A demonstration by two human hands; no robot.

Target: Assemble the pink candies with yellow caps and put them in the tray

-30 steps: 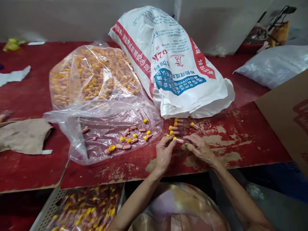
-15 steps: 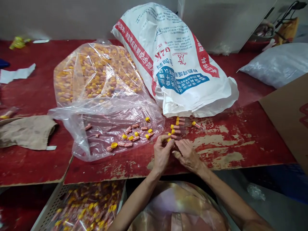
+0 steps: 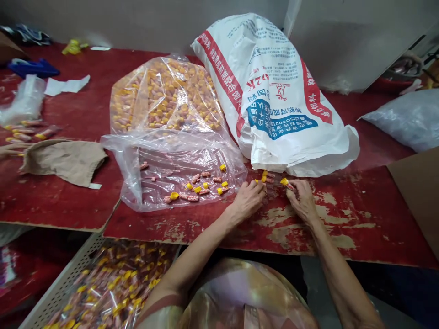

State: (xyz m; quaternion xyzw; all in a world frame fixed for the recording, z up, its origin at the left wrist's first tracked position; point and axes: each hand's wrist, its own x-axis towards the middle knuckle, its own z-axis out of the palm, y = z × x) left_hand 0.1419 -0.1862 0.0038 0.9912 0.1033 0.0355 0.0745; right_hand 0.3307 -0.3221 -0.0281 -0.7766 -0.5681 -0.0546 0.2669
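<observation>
My right hand (image 3: pixel 303 198) pinches the clear end of a small capped tube (image 3: pixel 286 183), which has a yellow cap and pink-patterned contents and lies at a slant on the red table. To its left, my left hand (image 3: pixel 250 198) curls palm-down over the near end of a row of similar tubes. A yellow cap shows at its fingertips, but the fingers hide the rest. Just beyond them, two more capped tubes (image 3: pixel 269 177) lie side by side. Left of my hands, a clear plastic bag (image 3: pixel 161 157) holds many yellow-capped pieces, with several loose near its mouth.
A large white printed sack (image 3: pixel 284 100) leans behind the tubes. Below the table's front edge, a white crate (image 3: pixel 65 278) holds many filled tubes. At the far left are a beige cloth sleeve (image 3: pixel 66 160), another person's hand (image 3: pixel 12 151) and more tubes. A cardboard box (image 3: pixel 420 192) stands right.
My hands were close together at the row's near end; now they are apart. The right hand has reached the separate tube, and the left covers the nearer tubes. The view has turned left.
</observation>
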